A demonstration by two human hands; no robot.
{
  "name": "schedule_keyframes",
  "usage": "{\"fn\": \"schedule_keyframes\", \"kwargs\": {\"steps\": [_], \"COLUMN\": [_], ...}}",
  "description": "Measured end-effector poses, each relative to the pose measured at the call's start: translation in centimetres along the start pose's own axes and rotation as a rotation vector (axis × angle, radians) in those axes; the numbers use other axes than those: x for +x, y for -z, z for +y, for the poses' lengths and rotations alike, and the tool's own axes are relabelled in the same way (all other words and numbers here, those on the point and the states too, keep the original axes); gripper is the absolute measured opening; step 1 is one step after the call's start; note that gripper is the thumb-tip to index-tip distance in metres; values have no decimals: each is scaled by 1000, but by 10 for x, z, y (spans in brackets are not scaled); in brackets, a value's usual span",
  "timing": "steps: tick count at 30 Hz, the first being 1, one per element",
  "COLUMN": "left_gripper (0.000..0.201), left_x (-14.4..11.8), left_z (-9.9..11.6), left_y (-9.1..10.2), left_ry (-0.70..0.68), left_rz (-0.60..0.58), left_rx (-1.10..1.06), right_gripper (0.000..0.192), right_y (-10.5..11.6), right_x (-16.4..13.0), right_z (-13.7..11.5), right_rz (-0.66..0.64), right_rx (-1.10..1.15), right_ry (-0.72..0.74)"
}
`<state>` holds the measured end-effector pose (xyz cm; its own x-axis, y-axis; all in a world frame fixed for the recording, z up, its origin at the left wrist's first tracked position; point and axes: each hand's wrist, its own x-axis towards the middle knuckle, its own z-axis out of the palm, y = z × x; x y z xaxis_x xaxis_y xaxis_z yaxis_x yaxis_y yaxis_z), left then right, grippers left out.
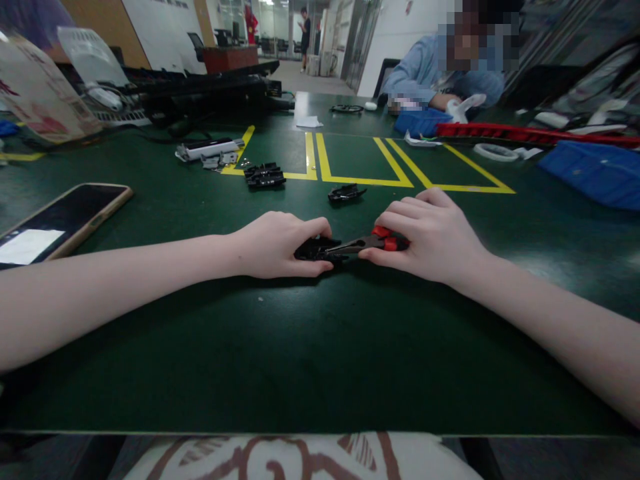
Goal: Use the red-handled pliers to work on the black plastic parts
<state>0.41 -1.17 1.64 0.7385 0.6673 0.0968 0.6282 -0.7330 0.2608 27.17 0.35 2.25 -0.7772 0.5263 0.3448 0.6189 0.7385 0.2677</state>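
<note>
The left hand (273, 245) is closing its fingers around a black part (314, 249) and pinning it to the worktop (320, 360), midway between the near and far edges. The right hand (433, 237) is wrapping shut on the red grips of the pliers (367, 244), whose nose is apparently biting the part; the contact is blurred. If the nose is slipping, the part could be skidding toward the spare clip (346, 193) or nipping a fingertip.
</note>
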Motion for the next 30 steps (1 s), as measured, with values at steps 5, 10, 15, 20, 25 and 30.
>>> {"fn": "schedule_keyframes", "kwargs": {"steps": [5,10,15,20,25,30], "left_gripper": [44,44,44,45,46,47], "left_x": [0,-1,-1,-1,-1,0], "left_z": [0,0,0,0,1,2], "left_y": [0,0,0,0,2,2], "left_ry": [-1,-2,-14,-12,16,18], "left_rz": [6,3,8,-4,-23,-26], "left_rx": [4,-5,5,-4,-3,0], "right_gripper": [56,54,55,54,54,55], "right_y": [0,2,0,-1,-1,1], "right_x": [-1,0,0,0,1,1], "right_z": [0,-1,-4,-5,-3,-1], "right_rz": [7,-5,-7,-7,-2,-27], "right_rx": [7,23,33,42,48,59], "right_ry": [-1,-8,-11,-13,-14,-20]}}
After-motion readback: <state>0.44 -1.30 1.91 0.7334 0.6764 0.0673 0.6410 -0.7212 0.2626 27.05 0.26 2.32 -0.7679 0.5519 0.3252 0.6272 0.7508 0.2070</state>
